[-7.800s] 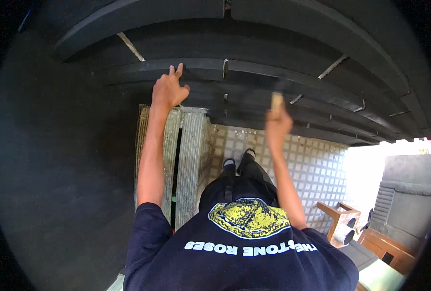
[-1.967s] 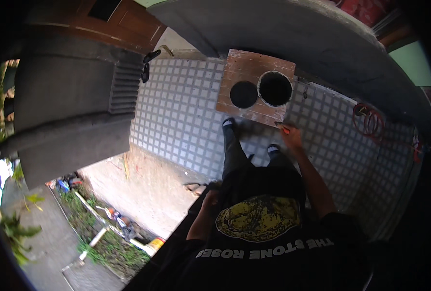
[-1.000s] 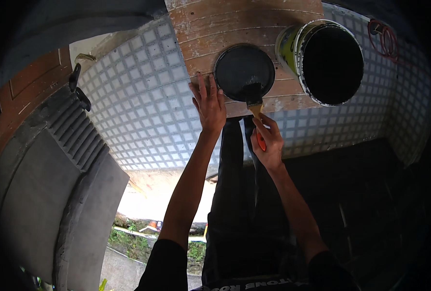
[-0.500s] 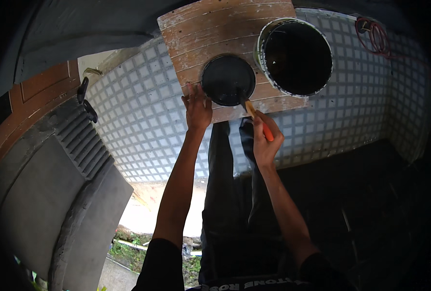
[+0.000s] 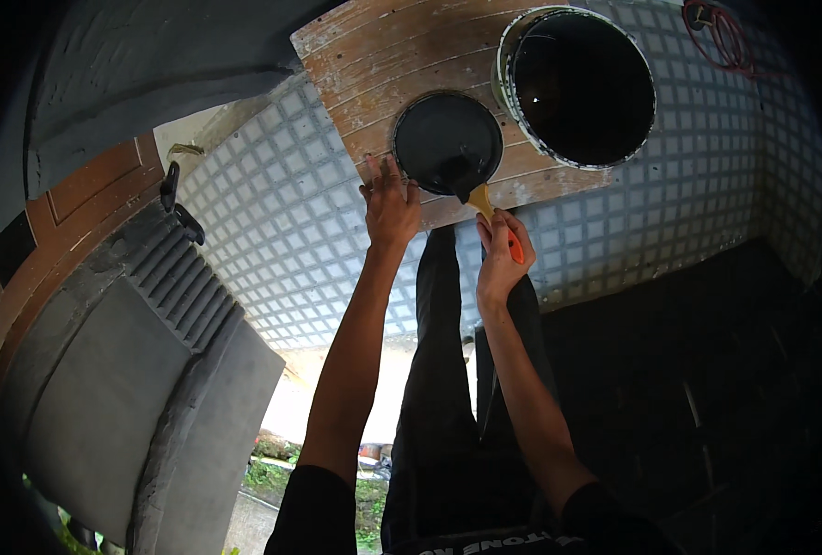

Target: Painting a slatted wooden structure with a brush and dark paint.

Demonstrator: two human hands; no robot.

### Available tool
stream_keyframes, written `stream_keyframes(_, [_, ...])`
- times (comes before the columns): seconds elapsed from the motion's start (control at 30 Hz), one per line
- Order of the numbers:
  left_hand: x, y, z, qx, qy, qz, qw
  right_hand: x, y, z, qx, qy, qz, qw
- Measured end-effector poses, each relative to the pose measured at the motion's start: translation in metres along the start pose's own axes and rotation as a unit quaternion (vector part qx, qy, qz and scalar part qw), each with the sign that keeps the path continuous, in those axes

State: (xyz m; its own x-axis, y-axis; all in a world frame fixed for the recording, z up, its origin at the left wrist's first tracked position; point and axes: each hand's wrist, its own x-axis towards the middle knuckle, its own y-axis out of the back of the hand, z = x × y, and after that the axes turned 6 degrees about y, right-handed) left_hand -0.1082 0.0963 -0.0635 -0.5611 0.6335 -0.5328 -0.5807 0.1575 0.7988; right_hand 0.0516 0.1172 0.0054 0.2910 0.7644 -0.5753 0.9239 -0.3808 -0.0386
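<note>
Couple of seconds back the flat paintbrush with dark bristles, a yellow neck and an orange handle [image 5: 480, 200] was being held just off the near edge of the table; now its bristles have been brought down onto the black, round, shallow dish [image 5: 437, 129], toward the near right part of its rim. The left hand [image 5: 392, 215] has also been moved, up from beside the body to the tabletop.

The paintbrush is gripped in the right hand [image 5: 503, 262], fingers closed around the handle, which is slanted back toward the wearer. The left hand isn't gripping anything: it's held open, fingers extended, laid on the near edge just left of the dish (whether the rim is actually being touched can't be told, tbh).

The dish is set on a worn brown wooden plank tabletop [image 5: 355, 74], scuffed with pale marks. To its right, apart from it, a big round bucket with a paint-smeared whitish rim [image 5: 504, 85] is parked, its inside very dark.

Further out, grey-and-white checked floor tiles [image 5: 272, 231] are seen below, with a coiled red cable or hose [image 5: 730, 46] left at upper right and a pair of black sandals [image 5: 187, 224] left by a ribbed grey concrete block [image 5: 178, 294].
</note>
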Motion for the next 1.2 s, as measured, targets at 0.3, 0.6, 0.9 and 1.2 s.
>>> stream_keyframes(0.3, [0.003,0.013,0.001,0.042,0.012,-0.067,0.997,-0.022,-0.005,0.006,-0.013,0.016,0.054,0.998])
stream_keyframes(0.6, [0.006,0.028,0.006,0.105,-0.019,-0.124,0.987,-0.024,-0.012,0.014,0.026,0.056,0.038,0.997])
stream_keyframes(0.9, [0.028,0.033,-0.016,0.126,-0.107,-0.158,0.974,-0.029,0.001,-0.027,0.088,-0.023,-0.012,0.996])
stream_keyframes(1.2, [-0.069,0.027,-0.167,0.171,0.014,-0.216,0.961,-0.056,0.101,-0.127,0.285,-0.146,-0.089,0.943])
